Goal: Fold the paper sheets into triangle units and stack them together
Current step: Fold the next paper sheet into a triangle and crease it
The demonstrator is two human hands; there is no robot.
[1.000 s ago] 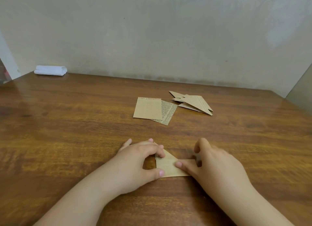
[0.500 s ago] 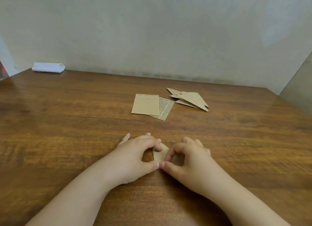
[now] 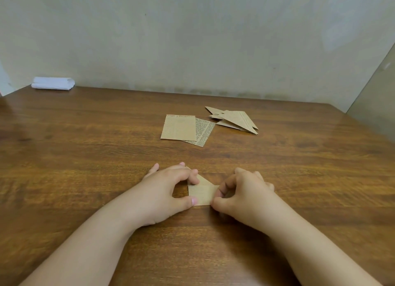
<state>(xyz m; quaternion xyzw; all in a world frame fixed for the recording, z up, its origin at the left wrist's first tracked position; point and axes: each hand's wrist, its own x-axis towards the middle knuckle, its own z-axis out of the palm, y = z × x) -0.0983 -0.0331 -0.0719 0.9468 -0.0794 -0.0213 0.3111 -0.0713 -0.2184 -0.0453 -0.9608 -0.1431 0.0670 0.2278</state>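
Near surface [image 3: 85, 178] front edge | we're mid-fold on one paper unit [image 3: 202, 195] | left hand [image 3: 168, 189] grip pins it, right hand [image 3: 241, 191] grip pinches its right flap | next: crease that flap down, then add to folded stack [image 3: 235, 120]

One camera on my head looks forward and down, close over the near edge of the tabletop [image 3: 85, 157], facing the wall [image 3: 192, 39] behind its far edge.

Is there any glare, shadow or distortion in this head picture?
Head view: soft glare on the wooden table at right; faint shadows under both forearms; wide-angle bending curves the table's far edge; the white folded cloth looks soft, its detail unclear.
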